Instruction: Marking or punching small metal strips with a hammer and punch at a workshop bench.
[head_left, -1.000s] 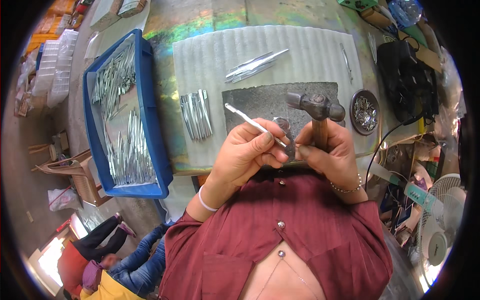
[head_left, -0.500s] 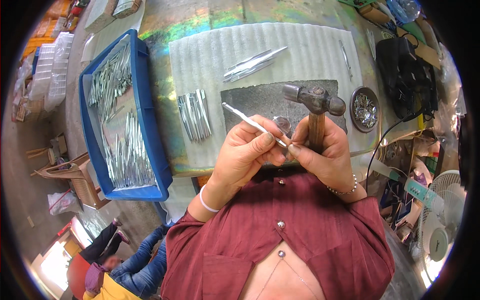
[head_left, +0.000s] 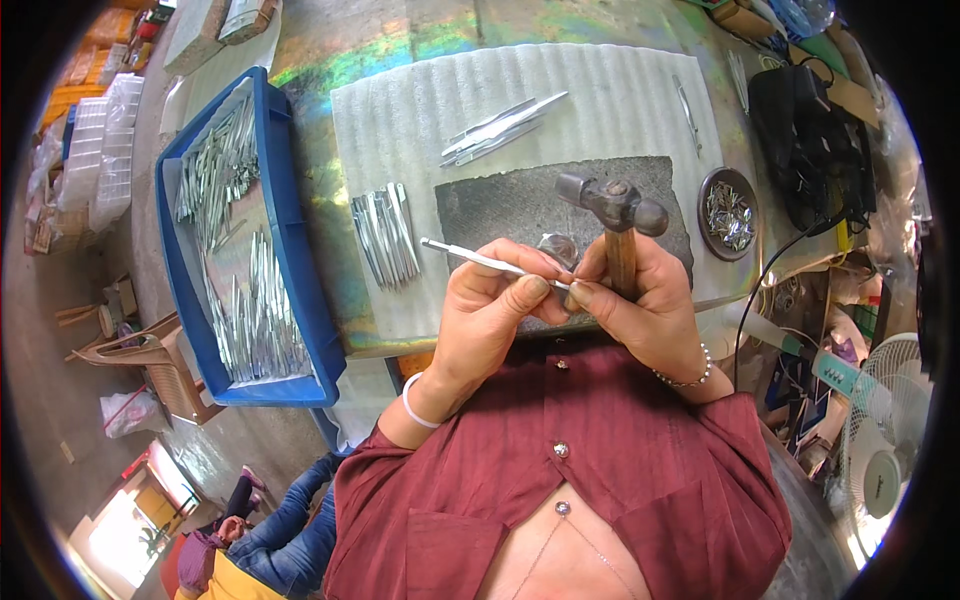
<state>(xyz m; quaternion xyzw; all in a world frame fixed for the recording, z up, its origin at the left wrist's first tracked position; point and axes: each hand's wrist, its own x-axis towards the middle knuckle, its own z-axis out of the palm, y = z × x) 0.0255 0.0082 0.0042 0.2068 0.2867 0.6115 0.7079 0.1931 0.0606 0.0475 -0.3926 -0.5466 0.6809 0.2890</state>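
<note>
My left hand (head_left: 500, 290) pinches a slim silver metal tool (head_left: 478, 258), long and tapered like a pair of tweezers. Its free end points left, and the other end lies between the fingertips of both hands. In my right hand (head_left: 645, 290) is a ball-peen hammer (head_left: 620, 205), its wooden handle upright in the palm and its head raised. The thumb and forefinger of that same hand meet at the tool's near end. Beyond my hands lies a dark flat slab (head_left: 500, 195), with a small round shiny object (head_left: 557, 247) partly hidden by my fingers.
White foam sheeting (head_left: 390, 120) bears two bunches of similar tools (head_left: 385, 235), plus a single one (head_left: 687, 112) at right. A blue tray (head_left: 290, 200) of many more stands left. On the right are a round dish (head_left: 712, 235) of small silver pieces, a black bag (head_left: 800, 150) and a fan (head_left: 885, 430).
The slim tool has tilted flatter, its free end swinging down and to the left. The hammer head has shifted slightly left. At lower left, another person has changed position.
</note>
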